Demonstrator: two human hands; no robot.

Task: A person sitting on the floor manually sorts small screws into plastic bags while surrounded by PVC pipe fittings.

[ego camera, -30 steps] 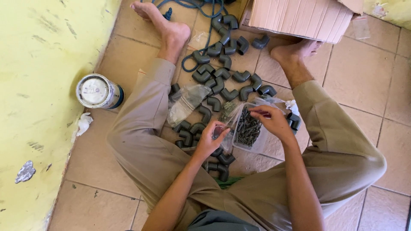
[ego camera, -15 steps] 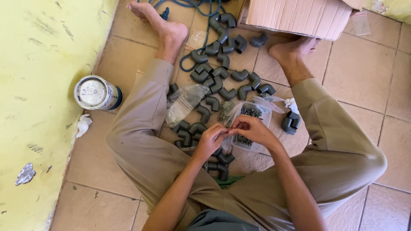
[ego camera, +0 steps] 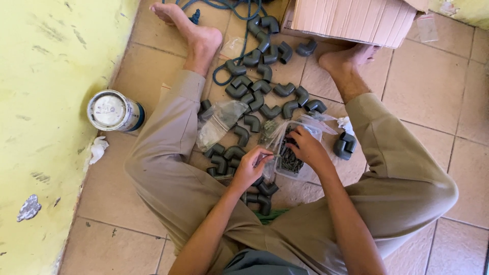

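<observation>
— Clear bag of small dark pieces (ego camera: pixel 291 157), lying on the tiled floor (ego camera: pixel 423 91) between the bent legs, just below the scatter of grey pipe elbows (ego camera: pixel 265 71). Seeing the same?

— Seeing the same. Right hand (ego camera: pixel 307 147) resting on the bag's open top, fingers dipping in; grip half curled, whether pinching anything impossible to tell.

— And the left hand (ego camera: pixel 250 168)?

— Hovering just beside the bag's left edge, fingers pinched together on something tiny, too small to make out. Sitting right over a few elbows near the left thigh.

— Anything else close by?

— Crumpled clear plastic bag (ego camera: pixel 219 122) lying against the left shin. Two more elbows (ego camera: pixel 345 145) sitting just right of the bag, by the right knee.

— Further out?

— Round tin with a pale lid (ego camera: pixel 113 111) standing near the yellow wall (ego camera: pixel 46 102), well apart from the hands. Cardboard box (ego camera: pixel 351 20) sitting at the top, touching the right foot's toes. Blue-green rope (ego camera: pixel 224 6) trailing between the bare feet.
</observation>
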